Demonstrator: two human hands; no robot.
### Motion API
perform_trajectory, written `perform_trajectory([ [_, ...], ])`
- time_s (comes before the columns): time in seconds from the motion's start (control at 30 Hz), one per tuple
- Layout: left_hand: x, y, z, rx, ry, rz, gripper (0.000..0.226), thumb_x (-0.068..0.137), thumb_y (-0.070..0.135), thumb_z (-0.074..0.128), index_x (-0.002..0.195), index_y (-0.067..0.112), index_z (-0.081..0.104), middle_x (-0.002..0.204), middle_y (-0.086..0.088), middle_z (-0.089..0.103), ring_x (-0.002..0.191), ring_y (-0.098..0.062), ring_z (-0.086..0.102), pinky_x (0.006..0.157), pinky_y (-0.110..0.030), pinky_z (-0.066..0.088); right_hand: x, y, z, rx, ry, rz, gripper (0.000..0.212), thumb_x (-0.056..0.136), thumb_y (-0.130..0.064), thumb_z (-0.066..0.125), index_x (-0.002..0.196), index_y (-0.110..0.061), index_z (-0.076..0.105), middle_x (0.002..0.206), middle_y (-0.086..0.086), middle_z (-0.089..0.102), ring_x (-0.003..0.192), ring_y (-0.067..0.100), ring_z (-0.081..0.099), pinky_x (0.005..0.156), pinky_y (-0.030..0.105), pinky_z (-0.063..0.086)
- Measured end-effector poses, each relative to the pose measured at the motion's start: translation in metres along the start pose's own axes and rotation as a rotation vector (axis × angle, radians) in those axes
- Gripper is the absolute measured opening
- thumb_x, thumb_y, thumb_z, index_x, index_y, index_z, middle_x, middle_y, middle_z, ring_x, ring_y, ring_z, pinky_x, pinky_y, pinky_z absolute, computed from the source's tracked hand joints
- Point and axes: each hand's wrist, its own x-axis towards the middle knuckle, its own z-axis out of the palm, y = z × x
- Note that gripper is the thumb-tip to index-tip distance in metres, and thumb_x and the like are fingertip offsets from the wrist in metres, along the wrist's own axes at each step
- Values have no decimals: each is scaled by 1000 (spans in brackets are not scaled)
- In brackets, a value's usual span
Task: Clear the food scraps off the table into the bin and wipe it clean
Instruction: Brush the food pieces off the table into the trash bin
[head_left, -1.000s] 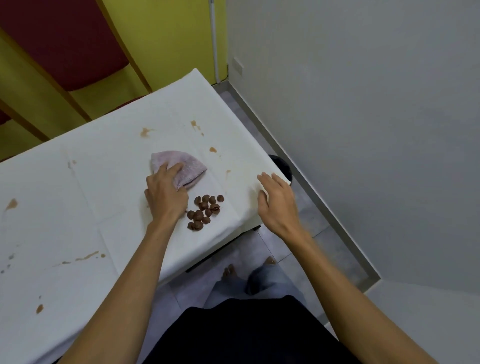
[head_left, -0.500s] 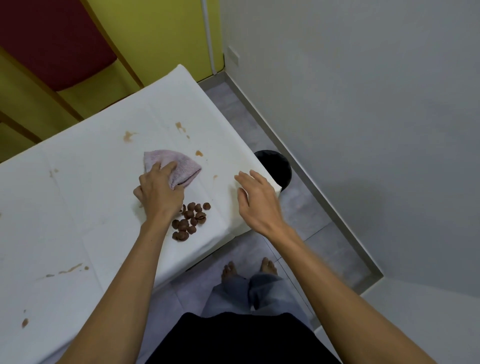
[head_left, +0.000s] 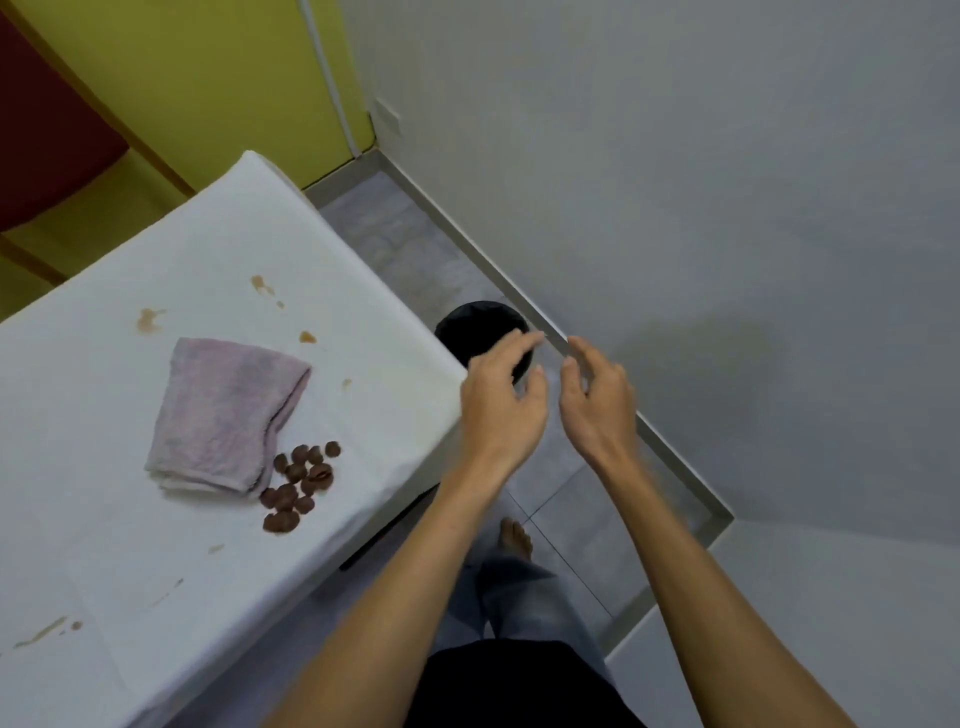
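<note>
A folded pale pink cloth (head_left: 228, 413) lies on the white table (head_left: 104, 519). Several brown food scraps (head_left: 298, 483) sit in a small pile just right of the cloth, near the table's front edge. A black bin (head_left: 470, 325) stands on the floor past the table's right corner. My left hand (head_left: 501, 402) and my right hand (head_left: 597, 402) hover off the table, above and just in front of the bin, fingers spread, holding nothing. The left hand covers part of the bin's rim.
Brown stains (head_left: 150, 318) dot the tablecloth behind the cloth and at the lower left (head_left: 44, 630). A grey wall (head_left: 727, 208) runs close on the right, with a narrow strip of tiled floor (head_left: 395, 239) between it and the table. My bare foot (head_left: 514, 538) shows below.
My left hand let go of the cloth and moved right, off the table. My right hand also left the table's edge. Both now hover by the bin. The view swung right.
</note>
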Motion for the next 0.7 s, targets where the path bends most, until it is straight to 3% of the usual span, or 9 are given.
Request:
perform_trajectory([
  [0.13, 21, -22, 52, -59, -125, -206, 38, 98, 15, 53, 135, 22, 60, 133, 5, 63, 121, -6, 58, 104, -20, 45, 22, 46, -8, 13, 3, 87, 47, 102, -32, 44, 148, -22, 41, 145, 0, 52, 134, 16, 48, 109, 34, 41],
  [0.23, 48, -64, 87, -83, -148, -438, 46, 99, 18, 50, 144, 20, 47, 129, 4, 61, 99, -4, 62, 81, -12, 46, 45, 85, 2, -30, -58, 123, 51, 103, -35, 41, 151, -24, 33, 146, 4, 50, 136, 22, 44, 108, 40, 42],
  [0.37, 85, -138, 135, -152, -57, -700, 55, 98, 21, 48, 151, 16, 35, 113, -2, 65, 93, -17, 63, 77, -28, 53, 82, 143, 47, -82, -194, 138, 60, 103, -38, 41, 157, -27, 16, 149, 9, 46, 136, 29, 43, 107, 47, 43],
  [0.5, 119, -223, 186, -145, 0, -818, 62, 96, 22, 47, 154, 16, 25, 141, -17, 53, 123, -38, 55, 102, -49, 49, 118, 207, 108, -143, -262, 123, 64, 104, -37, 41, 158, -24, 10, 151, 11, 45, 134, 31, 46, 106, 44, 43],
  [0.6, 149, -289, 219, -175, 67, -908, 67, 96, 26, 47, 156, 18, 18, 143, -15, 48, 122, -37, 54, 101, -50, 50, 144, 255, 157, -155, -308, 106, 64, 104, -39, 40, 158, -25, 8, 150, 12, 45, 133, 31, 46, 106, 45, 43],
  [0.7, 179, -348, 249, -321, 129, -983, 61, 97, 31, 49, 152, 14, 28, 144, -13, 48, 121, -34, 55, 92, -44, 54, 171, 302, 205, -175, -317, 99, 64, 104, -42, 38, 158, -29, 6, 146, 14, 46, 129, 32, 48, 103, 46, 44],
])
